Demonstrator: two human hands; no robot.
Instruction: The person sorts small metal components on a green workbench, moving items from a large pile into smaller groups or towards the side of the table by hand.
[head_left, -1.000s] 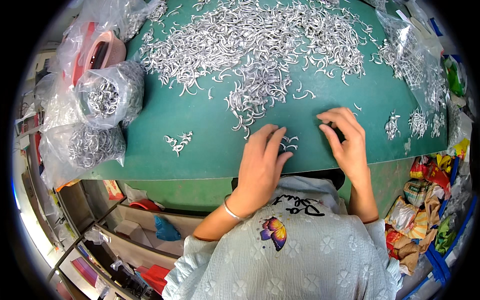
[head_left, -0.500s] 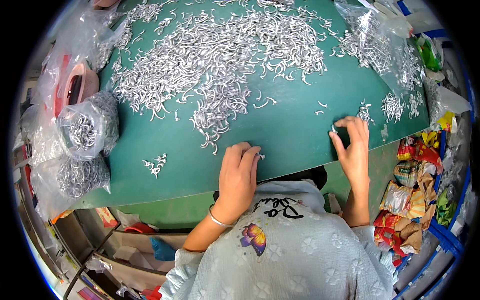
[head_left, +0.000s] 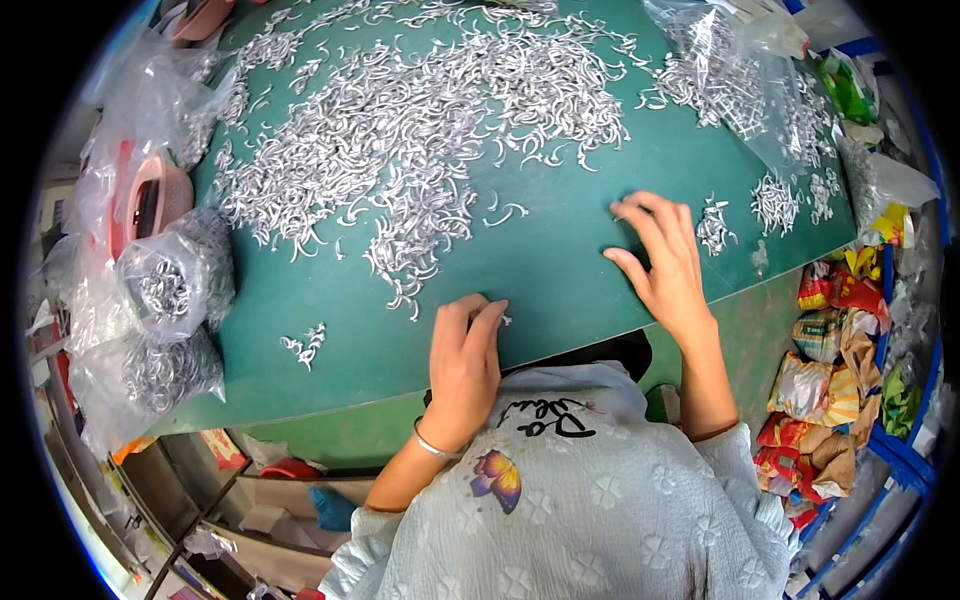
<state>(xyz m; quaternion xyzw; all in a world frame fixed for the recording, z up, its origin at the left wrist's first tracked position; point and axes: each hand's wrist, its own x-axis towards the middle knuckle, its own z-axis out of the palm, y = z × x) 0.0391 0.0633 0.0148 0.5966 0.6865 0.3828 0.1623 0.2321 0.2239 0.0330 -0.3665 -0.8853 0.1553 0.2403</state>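
My left hand (head_left: pixel 464 360) rests near the table's front edge with its fingers curled. At its fingertips shows the end of a small silver piece (head_left: pixel 507 320); the rest is hidden by the fingers. My right hand (head_left: pixel 662 258) is over the table to the right, thumb and forefinger apart and nothing visible between them. Beyond my hands spreads a large heap of small curved silver pieces (head_left: pixel 430 205). Close to the right of my right hand lies a small cluster of silver pieces (head_left: pixel 714 226).
The green table (head_left: pixel 540 260) also bears a small group of pieces (head_left: pixel 305 346) at left and another pile (head_left: pixel 774 203) at right. Clear bags of pieces (head_left: pixel 170 370) line the left edge. Another plastic bag (head_left: pixel 735 90) lies at far right. Packets (head_left: pixel 800 385) fill a shelf at right.
My right hand has moved left from beside the small right cluster, and its thumb and forefinger have spread; the piece at its fingertips no longer shows. My left hand stays nearly in place.
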